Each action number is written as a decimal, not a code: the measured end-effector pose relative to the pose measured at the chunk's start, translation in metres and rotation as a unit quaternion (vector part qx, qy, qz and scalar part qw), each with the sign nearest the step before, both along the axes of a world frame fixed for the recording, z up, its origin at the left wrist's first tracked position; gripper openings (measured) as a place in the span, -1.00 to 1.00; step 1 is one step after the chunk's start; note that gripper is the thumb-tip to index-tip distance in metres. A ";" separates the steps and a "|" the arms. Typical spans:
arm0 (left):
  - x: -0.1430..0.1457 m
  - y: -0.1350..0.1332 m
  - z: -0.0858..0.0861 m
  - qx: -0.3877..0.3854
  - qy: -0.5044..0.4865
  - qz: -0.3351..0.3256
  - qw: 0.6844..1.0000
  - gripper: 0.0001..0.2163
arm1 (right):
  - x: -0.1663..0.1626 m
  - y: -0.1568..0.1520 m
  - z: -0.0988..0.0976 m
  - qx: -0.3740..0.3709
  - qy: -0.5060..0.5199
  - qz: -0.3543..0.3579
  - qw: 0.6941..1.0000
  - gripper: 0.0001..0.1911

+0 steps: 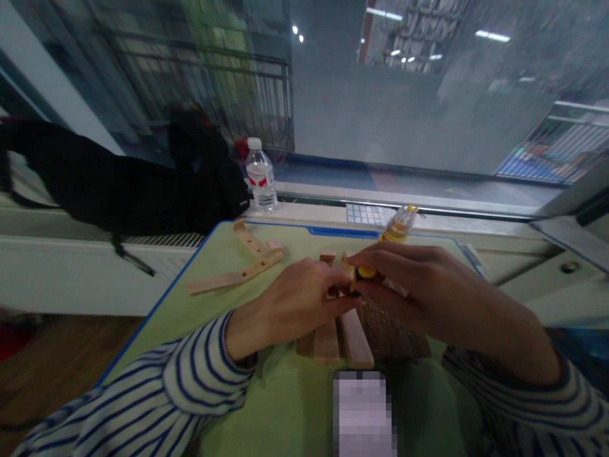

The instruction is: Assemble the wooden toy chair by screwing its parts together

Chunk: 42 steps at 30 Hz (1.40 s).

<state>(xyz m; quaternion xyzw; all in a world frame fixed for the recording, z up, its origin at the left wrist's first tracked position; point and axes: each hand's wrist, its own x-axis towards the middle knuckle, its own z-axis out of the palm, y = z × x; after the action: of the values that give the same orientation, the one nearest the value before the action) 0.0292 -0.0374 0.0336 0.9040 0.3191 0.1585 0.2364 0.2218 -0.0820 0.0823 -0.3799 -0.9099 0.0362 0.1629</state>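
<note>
My right hand (423,279) is closed round a small yellow and black tool (365,273), most of it hidden by the fingers. Close against it, the thumb and fingers of my left hand (304,292) are pinched together near the tool's lower end; what they grip is hidden. Below both hands, two pale wooden strips, a left strip (327,343) and a right strip (358,339), lie side by side over a dark brown wooden board (394,330). To the left on the green table (271,406) rests a joined wooden piece with holes (228,281).
A clear bottle with yellow parts (399,225) is at the table's far edge. Behind it, a gridded sheet (364,214) lies on the sill. A water bottle (261,178) stands beside a black bag (157,190). A blurred-out pale object (364,412) lies in front.
</note>
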 end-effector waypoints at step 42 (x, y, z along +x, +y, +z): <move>-0.001 0.000 0.001 0.000 0.006 -0.015 1.000 -0.77 | -0.001 -0.008 0.006 0.010 0.008 0.003 1.000 -0.77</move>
<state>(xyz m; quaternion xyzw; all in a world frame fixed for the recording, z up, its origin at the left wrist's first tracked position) 0.0278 -0.0375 0.0342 0.9094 0.3071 0.1497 0.2372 0.2213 -0.0898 0.0885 -0.3754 -0.9098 0.0306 0.1740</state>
